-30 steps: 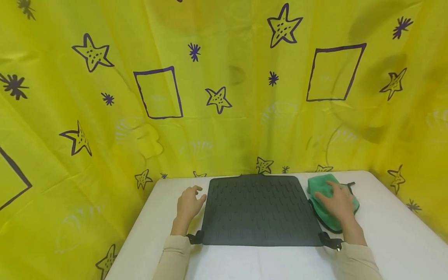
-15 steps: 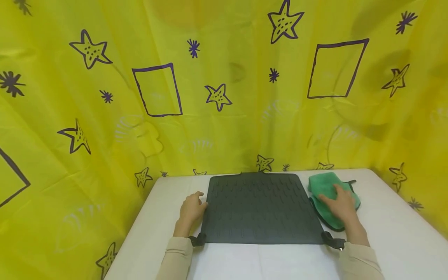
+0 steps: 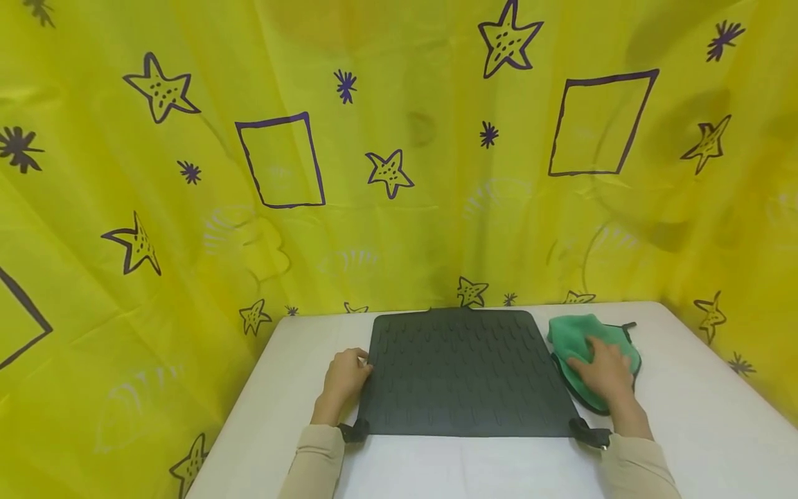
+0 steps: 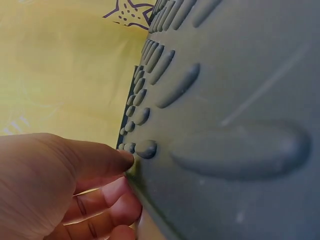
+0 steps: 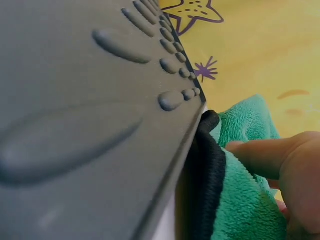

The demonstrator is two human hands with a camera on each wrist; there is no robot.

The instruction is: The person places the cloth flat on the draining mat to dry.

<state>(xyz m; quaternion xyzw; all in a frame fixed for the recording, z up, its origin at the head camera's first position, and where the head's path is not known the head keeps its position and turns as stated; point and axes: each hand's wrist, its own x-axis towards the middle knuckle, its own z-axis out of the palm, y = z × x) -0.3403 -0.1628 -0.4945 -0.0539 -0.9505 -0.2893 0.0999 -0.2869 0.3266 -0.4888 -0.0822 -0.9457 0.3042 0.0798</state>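
Note:
A dark grey dish drying mat (image 3: 461, 374), covered in raised ridges, lies flat on the white table. At its left edge my left hand (image 3: 344, 378) pinches the rim; in the left wrist view the thumb (image 4: 107, 159) rests on top and the fingers curl beneath. Right of the mat lies a crumpled green cloth (image 3: 570, 336) with a black border. My right hand (image 3: 606, 374) grips the cloth from above. The thumb (image 5: 260, 154) presses into a fold in the right wrist view, while most of the other fingers are hidden there.
The white table (image 3: 461, 471) ends in a rounded far edge against a yellow curtain (image 3: 399, 235) with purple stars and squares. A black strap (image 3: 589, 434) sits at the right wrist and another strap (image 3: 355, 431) at the left. The cloth touches or nearly touches the mat's right edge.
My left hand has come right to the mat's edge and now pinches it. The right hand's fingers have drawn in on the cloth, whose far edge has sunk and bunched slightly.

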